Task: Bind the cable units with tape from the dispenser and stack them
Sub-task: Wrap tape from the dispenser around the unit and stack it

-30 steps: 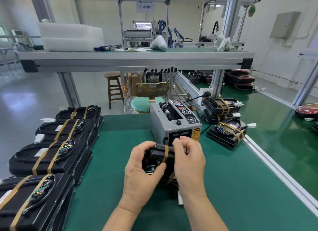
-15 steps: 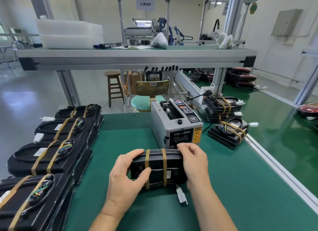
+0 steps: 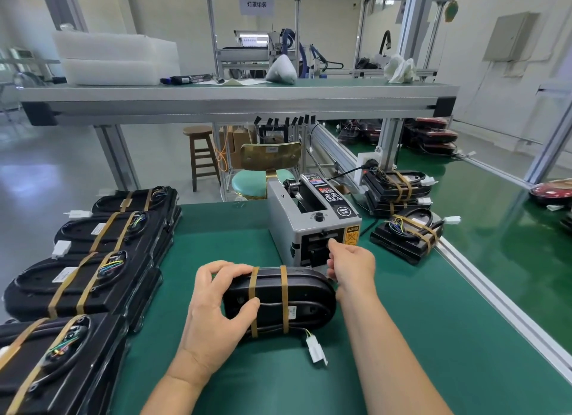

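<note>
Cable unit [image 3: 278,300] now lies flat on the worktop [image 3: 402,337], mid-width, toward the near edge, just in front of the tape dispenser [image 3: 312,225]. A second ago it was held up at the dispenser outlet with both hands on it.

Half a second ago both hands were on its ends. Now the right hand [image 3: 353,261] is off the unit and up at the outlet, fingertips [image 3: 332,248] drawn together at the slot. I can't make out a strip, so can't tell if it's pinching tape yet.

Left hand [image 3: 213,303] grips the unit's left end, thumb on the near side, fingers curled over the far side.

Two tape bands [image 3: 284,300] already wrap the unit, side by side left of centre. White connector [image 3: 317,351] trails loose off the near side.

Read: two wraps are on and this looks like a pull for another strip. The finished stacks [image 3: 93,278] along the left edge also show two bands each, so the strip may be for the next unit. This one isn't stacked yet.
</note>
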Tool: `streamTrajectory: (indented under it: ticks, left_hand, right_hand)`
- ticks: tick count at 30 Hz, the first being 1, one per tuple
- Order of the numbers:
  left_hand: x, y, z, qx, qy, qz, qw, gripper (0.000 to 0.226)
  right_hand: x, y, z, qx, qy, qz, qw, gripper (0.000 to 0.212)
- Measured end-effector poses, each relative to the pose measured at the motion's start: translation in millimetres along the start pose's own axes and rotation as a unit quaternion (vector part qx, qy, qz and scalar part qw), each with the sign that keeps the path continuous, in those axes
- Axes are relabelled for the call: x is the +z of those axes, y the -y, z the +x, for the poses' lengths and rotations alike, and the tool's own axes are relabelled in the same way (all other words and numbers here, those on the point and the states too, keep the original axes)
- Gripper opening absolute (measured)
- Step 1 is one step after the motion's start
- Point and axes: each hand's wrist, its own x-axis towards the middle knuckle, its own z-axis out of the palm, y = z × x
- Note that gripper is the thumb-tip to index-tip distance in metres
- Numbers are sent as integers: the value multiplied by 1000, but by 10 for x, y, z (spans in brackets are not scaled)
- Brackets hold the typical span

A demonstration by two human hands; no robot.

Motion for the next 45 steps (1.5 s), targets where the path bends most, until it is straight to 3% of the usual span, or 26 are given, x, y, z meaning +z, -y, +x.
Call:
streamTrajectory:
  ticks: [7, 12, 15, 19, 22, 29, 45]
  left_hand:
    - [-26, -95, 92, 12, 8, 94, 996, 32]
    - [-17, -177, 135, 13, 41, 136, 990, 44]
    - [-8, -251, 160, 65, 87, 246, 963, 60]
    - [12, -348, 214, 76, 118, 321, 937, 47]
    - [64, -372, 233, 70, 120, 322, 937, 42]
    - [253, -317, 156, 135, 54, 295, 944, 40]
    - [238, -300, 84, 126, 41, 278, 951, 42]
  right_hand:
    - [36, 14, 36, -17, 3, -29, 999, 7]
    - [80, 21, 48, -42, -27, -69, 996, 27]
    - [99, 49, 13, -60, -38, -103, 992, 25]
    - [59, 45, -55, -58, -28, -95, 993, 17]
    - [-27, 7, -225, -49, -19, -10, 999, 12]
    - [-120, -30, -779, -13, 95, 166, 981, 17]
    - [-86, -136, -980, -30, 114, 170, 978, 29]
